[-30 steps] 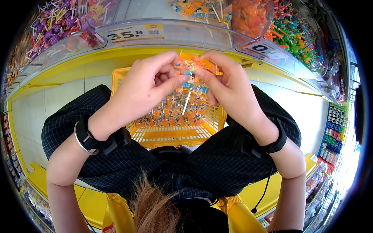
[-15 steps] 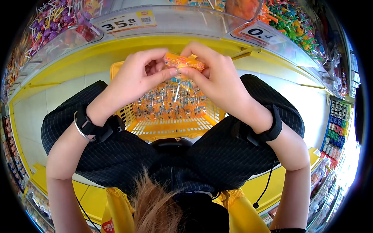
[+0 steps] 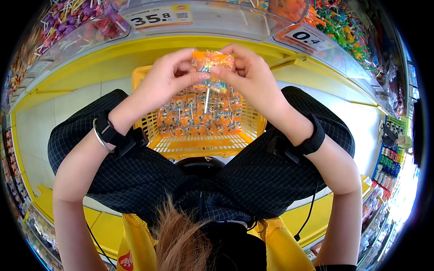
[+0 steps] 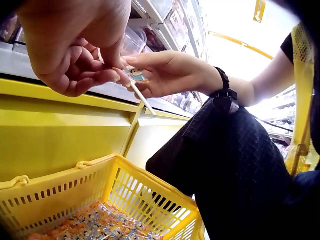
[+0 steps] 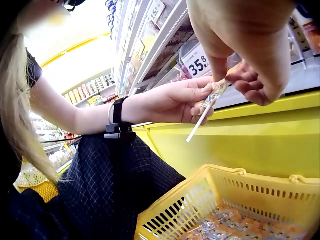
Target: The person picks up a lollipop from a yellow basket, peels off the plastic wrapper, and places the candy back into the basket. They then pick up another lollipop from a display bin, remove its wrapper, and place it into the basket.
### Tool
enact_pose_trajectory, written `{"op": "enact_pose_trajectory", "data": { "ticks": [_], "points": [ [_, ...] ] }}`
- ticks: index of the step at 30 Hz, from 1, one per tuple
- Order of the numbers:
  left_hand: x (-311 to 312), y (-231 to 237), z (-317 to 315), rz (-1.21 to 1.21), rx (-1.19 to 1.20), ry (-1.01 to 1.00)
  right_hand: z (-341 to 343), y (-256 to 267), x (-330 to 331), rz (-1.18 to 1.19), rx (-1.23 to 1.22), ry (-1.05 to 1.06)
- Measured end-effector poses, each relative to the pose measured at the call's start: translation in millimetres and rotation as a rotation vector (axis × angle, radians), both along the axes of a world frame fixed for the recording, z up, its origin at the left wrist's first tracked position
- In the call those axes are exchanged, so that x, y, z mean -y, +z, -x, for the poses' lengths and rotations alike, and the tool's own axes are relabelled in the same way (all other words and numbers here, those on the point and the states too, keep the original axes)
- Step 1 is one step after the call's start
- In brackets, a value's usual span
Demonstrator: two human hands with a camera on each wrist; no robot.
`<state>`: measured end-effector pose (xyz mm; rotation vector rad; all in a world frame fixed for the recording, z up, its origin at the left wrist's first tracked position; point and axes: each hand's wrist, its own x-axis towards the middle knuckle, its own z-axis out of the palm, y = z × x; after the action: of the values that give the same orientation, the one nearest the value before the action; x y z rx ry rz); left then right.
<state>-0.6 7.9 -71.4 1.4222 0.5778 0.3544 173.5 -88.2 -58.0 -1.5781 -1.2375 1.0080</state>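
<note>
Two knees in dark trousers with a pale grid pattern [image 3: 122, 167] spread wide at the near side of the head view, behind a strand of light-brown hair [image 3: 181, 232] and a yellow vest [image 3: 135, 246]. A black strap with a small black device [image 3: 129, 140] circles each wrist; a silver bangle [image 3: 99, 139] sits beside the left one.

Beyond the knees, both bare hands meet in mid-air. The left hand [image 3: 165, 79] pinches one side of a lollipop in a shiny orange-and-blue printed wrapper [image 3: 211, 63]; the right hand [image 3: 252, 79] pinches the other. Each grip is narrow, thumb against curled fingers, with the wrapper between them. The lollipop's thin white stick [image 3: 207, 101] points down towards the person.

Below the hands, well apart from the held lollipop, is a yellow plastic basket with slotted walls [image 4: 150, 177]. A layer of similar orange-wrapped lollipops [image 3: 192, 124] covers much of its bottom.

Farther off runs a yellow shelf edge [image 3: 113, 49], with clear plastic bins above it. White price cards read 35.8 [image 3: 156, 19] and 0.4 [image 3: 309, 37]. Purple-wrapped lollipops [image 3: 70, 20] fill the upper left; green and orange sweets [image 3: 346, 36] fill the upper right.
</note>
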Motion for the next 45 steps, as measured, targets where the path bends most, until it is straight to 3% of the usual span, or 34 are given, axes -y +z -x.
{"op": "enact_pose_trajectory", "data": {
  "ticks": [4,6,12,19,21,25,27,31,33,34,36,42,45],
  "points": [
    [-5,4,9,-0.118,-0.082,0.001,8,-7,-4,0.031,-0.048,-0.076],
    [-3,8,12,-0.12,-0.078,-0.004,8,-9,-8,0.168,-0.24,0.132],
    [-2,10,24,-0.119,-0.243,-0.026,18,-11,-16,0.301,-0.393,0.272],
    [-6,-5,43,-0.089,-0.241,0.025,42,-10,-30,0.474,-0.629,0.143],
    [-8,-9,51,-0.119,-0.362,0.036,38,-29,-44,0.457,-0.391,0.267],
    [-10,-18,67,-0.14,-0.439,0.089,44,-57,-68,0.481,-0.31,0.35],
    [-15,-23,80,-0.243,-0.45,0.119,54,-81,-75,0.443,-0.028,0.307],
    [-15,2,92,-0.195,-0.374,0.225,64,-181,-60,0.307,0.093,0.393],
    [-19,13,94,-0.211,-0.284,0.258,68,-234,-47,0.54,0.171,0.41],
    [-20,20,97,-0.208,-0.286,0.289,70,-275,-36,0.537,0.181,0.44],
    [-21,33,101,-0.273,-0.219,0.3,77,-344,-23,0.261,0.073,0.265],
    [-29,53,112,-0.304,-0.095,0.402,107,-349,9,0.542,0.489,0.327],
    [-30,57,115,-0.34,-0.099,0.413,111,-349,22,0.589,0.55,0.359]
  ]
}}
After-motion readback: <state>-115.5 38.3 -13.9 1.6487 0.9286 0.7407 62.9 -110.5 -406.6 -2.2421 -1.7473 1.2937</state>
